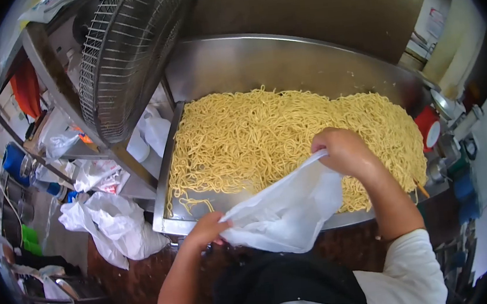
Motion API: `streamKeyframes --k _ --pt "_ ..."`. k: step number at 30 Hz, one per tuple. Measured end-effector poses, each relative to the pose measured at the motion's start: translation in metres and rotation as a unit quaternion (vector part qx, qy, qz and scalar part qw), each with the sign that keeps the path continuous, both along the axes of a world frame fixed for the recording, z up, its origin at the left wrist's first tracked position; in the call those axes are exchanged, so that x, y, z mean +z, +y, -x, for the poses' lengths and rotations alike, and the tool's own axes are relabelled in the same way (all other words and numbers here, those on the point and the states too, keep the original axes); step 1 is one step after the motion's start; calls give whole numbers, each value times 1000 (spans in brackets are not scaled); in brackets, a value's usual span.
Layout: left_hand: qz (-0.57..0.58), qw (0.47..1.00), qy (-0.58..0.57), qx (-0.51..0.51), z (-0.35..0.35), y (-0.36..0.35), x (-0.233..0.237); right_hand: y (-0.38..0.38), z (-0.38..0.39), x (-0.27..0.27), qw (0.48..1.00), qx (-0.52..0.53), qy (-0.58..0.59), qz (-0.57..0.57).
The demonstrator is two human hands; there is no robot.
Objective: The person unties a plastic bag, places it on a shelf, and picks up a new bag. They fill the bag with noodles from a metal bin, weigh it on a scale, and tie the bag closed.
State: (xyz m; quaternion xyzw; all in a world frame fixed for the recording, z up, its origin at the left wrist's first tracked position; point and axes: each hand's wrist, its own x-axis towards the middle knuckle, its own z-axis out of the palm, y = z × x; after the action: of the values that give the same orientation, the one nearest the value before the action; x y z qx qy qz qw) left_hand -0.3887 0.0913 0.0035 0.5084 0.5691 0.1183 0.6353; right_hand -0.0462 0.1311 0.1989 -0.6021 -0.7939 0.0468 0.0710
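Observation:
A white translucent plastic bag (287, 217) is stretched between my two hands, above the front edge of a metal tray. My left hand (207, 230) pinches the bag's left corner. Higher up and to the right, my right hand (342, 150) grips the opposite corner, over the noodles. A thick layer of yellow noodles (265, 133) covers most of the metal tray (224, 199). A few loose strands lie near the tray's front left corner. The inside of the bag is hard to make out.
A large caged fan (130, 52) stands at the upper left on a metal frame. White plastic bags (110, 221) sit on the floor left of the tray. A red container (428, 127) and metal lids are at the right. An orange-tipped stick (422, 190) lies by the noodles' right end.

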Motion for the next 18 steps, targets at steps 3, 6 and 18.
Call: streamKeyframes --k 3,6,18 --pt "179 812 -473 290 27 6 -48 -1 -10 1 994 4 -27 104" --pt "124 745 -585 296 19 30 -34 3 -9 10 978 54 25 200" --pt "278 795 -493 219 -151 44 -30 176 61 -11 937 32 -339 80"
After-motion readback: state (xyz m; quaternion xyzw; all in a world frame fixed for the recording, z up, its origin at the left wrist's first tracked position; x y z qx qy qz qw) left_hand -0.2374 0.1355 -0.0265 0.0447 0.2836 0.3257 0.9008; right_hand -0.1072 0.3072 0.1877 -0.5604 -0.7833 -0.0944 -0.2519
